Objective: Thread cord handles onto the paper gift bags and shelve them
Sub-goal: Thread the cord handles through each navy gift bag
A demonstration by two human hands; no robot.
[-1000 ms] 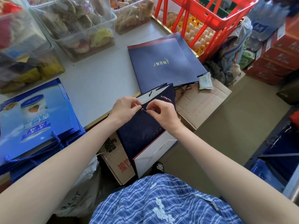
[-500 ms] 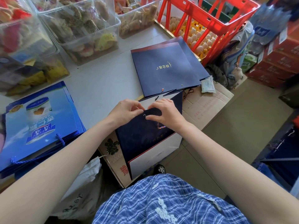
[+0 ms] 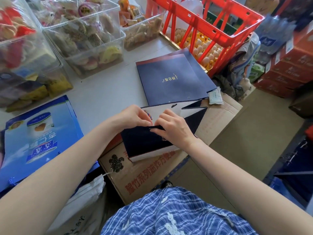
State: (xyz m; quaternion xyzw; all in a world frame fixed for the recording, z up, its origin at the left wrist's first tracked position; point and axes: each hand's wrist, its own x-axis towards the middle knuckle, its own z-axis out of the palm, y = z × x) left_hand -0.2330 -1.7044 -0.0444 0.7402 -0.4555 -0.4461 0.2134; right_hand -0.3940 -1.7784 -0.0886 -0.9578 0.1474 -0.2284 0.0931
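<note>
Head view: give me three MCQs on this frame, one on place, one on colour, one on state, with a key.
1. Where does the flat navy bag with gold lettering lie?
A. on the white table
B. in the red crate
C. on the floor

2. What colour is the bag stack at the table's left edge?
A. green
B. light blue
C. black

3. What are the hands doing?
A. hanging idle
B. lifting the crate
C. both pinching at the top edge of the dark bag

Key: 1 A, it rests on the tabletop beside the crate. 2 B, light blue printed faces. 3 C, left hand and right hand meet at the rim.
</note>
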